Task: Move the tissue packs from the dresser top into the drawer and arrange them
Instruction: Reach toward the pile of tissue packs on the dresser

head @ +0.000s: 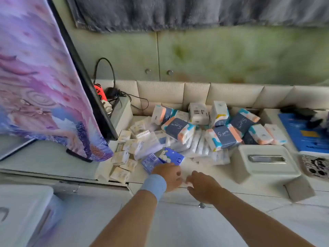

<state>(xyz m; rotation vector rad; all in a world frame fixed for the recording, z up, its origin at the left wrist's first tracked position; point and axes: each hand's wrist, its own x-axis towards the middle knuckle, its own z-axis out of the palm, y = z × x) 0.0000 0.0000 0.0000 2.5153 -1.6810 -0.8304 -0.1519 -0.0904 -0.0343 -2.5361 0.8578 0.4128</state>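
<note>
Tissue packs lie heaped on the cream dresser top [204,168]: large navy-banded packs [179,130] at the back, flat white packs [201,147] in the middle, small cream packs [124,157] at the left, and two blue packs [170,155] at the front. My left hand [169,175], with a light blue wristband, rests at the front edge and touches the blue packs; its fingers are curled and blurred. My right hand [203,186] hovers beside it over the edge, fingers apart and holding nothing. The drawer front below has a small knob [201,205] and looks shut.
A grey tissue box holder [265,163] stands right of the pile, with a blue box [306,134] and a phone case [316,168] beyond it. A screen under a purple cloth [44,86] fills the left. Cables [114,93] lie behind it. A white container [23,211] sits lower left.
</note>
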